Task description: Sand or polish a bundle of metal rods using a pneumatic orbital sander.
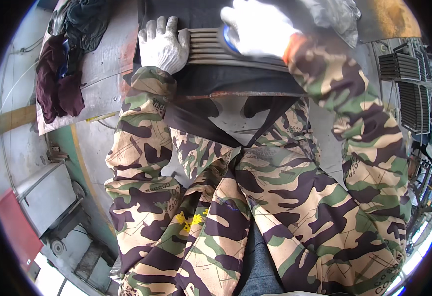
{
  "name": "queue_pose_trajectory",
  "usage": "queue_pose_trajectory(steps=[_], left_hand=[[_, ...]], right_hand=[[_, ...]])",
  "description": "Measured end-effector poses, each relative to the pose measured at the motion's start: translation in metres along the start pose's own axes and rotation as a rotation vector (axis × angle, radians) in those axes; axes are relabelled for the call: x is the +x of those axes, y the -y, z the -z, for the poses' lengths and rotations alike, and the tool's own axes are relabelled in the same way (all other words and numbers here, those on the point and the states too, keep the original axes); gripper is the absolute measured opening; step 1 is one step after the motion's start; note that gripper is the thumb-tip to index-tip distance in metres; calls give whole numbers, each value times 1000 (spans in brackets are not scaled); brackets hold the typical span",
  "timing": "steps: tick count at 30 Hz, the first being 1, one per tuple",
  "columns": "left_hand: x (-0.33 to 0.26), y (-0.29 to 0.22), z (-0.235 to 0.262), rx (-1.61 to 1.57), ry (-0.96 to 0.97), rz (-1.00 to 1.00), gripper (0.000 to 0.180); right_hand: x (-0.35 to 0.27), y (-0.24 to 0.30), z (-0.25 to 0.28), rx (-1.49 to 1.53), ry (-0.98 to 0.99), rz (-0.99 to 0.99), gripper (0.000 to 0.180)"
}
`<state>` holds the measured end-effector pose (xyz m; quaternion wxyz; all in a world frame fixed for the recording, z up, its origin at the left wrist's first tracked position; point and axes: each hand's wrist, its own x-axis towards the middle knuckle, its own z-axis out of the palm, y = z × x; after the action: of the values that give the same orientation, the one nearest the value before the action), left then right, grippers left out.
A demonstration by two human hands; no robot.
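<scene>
A grilled metal piece (207, 45) with several parallel bars lies on a black cloth (211, 81) at the table's near edge. My left hand (162, 47), in a white knitted glove, rests flat over its left end with the fingers stretched out. Over the bars farther right, my right hand (258, 29), also gloved in white, is curled around a blue-edged object (231, 40). Only a curved blue rim of that object shows; the glove hides the rest, and motion blurs this hand. An orange cuff shows at the right wrist.
Maroon cloth (58, 81) and dark clothing (85, 22) lie on the metal tabletop (110, 64) at left. Clear plastic sheeting (337, 19) lies at far right, beside a rusty yellow surface (396, 19). Dark slatted pieces (398, 66) are stacked at right. A wheeled machine (60, 241) stands lower left.
</scene>
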<state>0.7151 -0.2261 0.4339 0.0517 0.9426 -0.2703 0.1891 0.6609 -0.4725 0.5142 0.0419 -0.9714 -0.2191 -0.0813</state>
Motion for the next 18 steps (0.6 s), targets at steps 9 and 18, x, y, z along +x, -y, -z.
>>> queue_pose_trajectory(steps=[9,18], left_hand=[[-3,18,-10,39,-157,-8,41],[3,46,-12,295,5,-97,34]], right_hand=[[24,30,27,76,111,-33,25],[30,36,39,87,6,70,25]])
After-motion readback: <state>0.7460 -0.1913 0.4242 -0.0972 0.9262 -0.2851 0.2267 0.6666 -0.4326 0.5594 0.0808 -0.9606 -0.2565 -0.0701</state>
